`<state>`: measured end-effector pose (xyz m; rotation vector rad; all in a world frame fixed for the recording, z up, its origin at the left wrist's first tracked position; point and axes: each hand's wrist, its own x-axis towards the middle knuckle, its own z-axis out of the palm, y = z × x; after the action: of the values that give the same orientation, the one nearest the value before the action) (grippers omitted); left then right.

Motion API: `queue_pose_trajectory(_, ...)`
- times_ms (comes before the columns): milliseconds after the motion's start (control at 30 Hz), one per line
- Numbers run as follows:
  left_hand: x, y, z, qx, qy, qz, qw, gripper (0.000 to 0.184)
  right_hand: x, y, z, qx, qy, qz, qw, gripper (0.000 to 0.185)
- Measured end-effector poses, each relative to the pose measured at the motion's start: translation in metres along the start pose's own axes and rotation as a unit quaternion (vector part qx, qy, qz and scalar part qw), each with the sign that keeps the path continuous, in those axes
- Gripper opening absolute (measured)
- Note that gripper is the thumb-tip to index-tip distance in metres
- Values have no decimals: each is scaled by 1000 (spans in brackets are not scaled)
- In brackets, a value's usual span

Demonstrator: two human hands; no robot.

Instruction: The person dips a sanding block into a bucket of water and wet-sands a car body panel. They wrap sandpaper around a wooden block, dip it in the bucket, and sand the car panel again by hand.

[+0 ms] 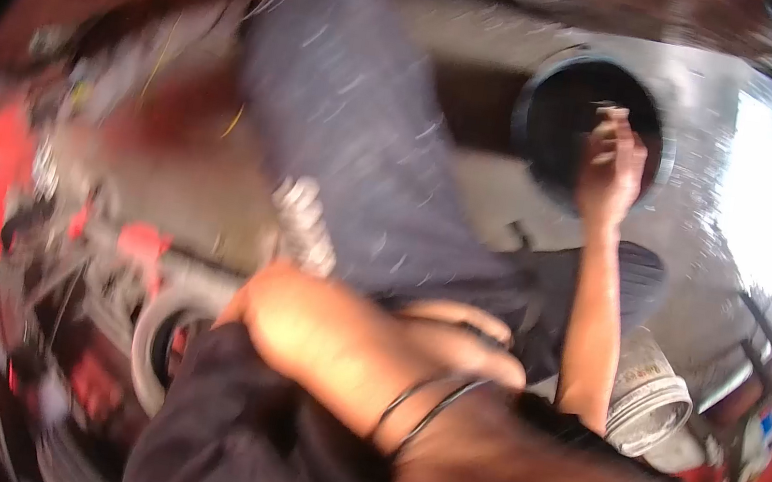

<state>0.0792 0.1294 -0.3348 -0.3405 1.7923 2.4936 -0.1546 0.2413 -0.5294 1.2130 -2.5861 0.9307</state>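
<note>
1. From my remote seat I watch the right hand reach out over a round, dark-bodied tub with a blue-grey rim; the fingers look partly bent and close together, but blur keeps me from telling whether they grip anything.
2. The tub sits on the grey floor, on the far right; I judge it is placed there because an outstretched arm reaches it without the body shifting.
3. The left hand, nearer to me, lies beyond two thin black bands; it is bent over near the dark trouser knee, probably for support; I cannot tell how far open it is or what it holds.
4. Just beyond it is a pale, ribbed shape I cannot identify; it lies against a blue-grey, pale-flecked trouser leg.
5. A grimy white plastic bucket lies tilted on the near right; it seems set aside, clear of the reaching arm.
</note>
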Motion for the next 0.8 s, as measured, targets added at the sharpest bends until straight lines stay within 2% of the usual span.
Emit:
queue_pose_trajectory(100, 4, -5, 20, -18, 10, 10, 1000, 30, -8, -2, 2, 5, -32, 47, 998, 53)
queue_pose_trajectory(167, 4, -8, 19, -19, 9, 8, 1000, 30, -6, -9, -2, -3, 6, -20, 1000, 52)
queue_pose_trajectory(267, 5, 0, 11, 9, -15, 10, 1000, 29, 4, -8, -14, 42, 20, -23, 999, 56)
queue_pose_trajectory(333, -1, 6, 4, 14, -34, 8, 999, 29, -4, 1, 5, 55, -11, 69, 996, 61)
queue_pose_trajectory(367, -4, 9, -1, 15, -46, 7, 999, 28, -4, -5, 4, 27, 17, 51, 998, 60)
queue_pose_trajectory(400, -8, 14, -5, 20, -60, 6, 998, 28, -4, -3, 2, 23, -14, 80, 996, 58)
queue_pose_trajectory(467, -12, 24, -11, 34, -99, 10, 994, 28, -5, -5, 7, -1, -4, 99, 995, 53)
queue_pose_trajectory(500, -15, 31, -15, 44, -131, 10, 990, 28, 3, -9, -3, -15, -40, 121, 992, 50)
queue_pose_trajectory(567, -25, 53, -34, 67, -215, -2, 974, 27, 0, 1, 24, -104, -74, 143, 981, 40)
queue_pose_trajectory(633, -37, 82, -52, 104, -307, -28, 946, 27, 5, 11, 44, -144, -169, 176, 959, 37)
queue_pose_trajectory(667, -40, 95, -60, 132, -348, -35, 928, 27, 14, 19, 55, -147, -258, 209, 932, 34)
queue_pose_trajectory(700, -44, 109, -69, 168, -389, -38, 905, 27, 11, 29, 69, -150, -293, 204, 922, 35)
queue_pose_trajectory(767, -45, 145, -82, 285, -408, -15, 867, 26, 27, 38, 76, -159, -351, 196, 902, 35)
queue_pose_trajectory(800, -43, 164, -86, 372, -366, 20, 853, 26, 35, 36, 68, -159, -347, 207, 901, 38)
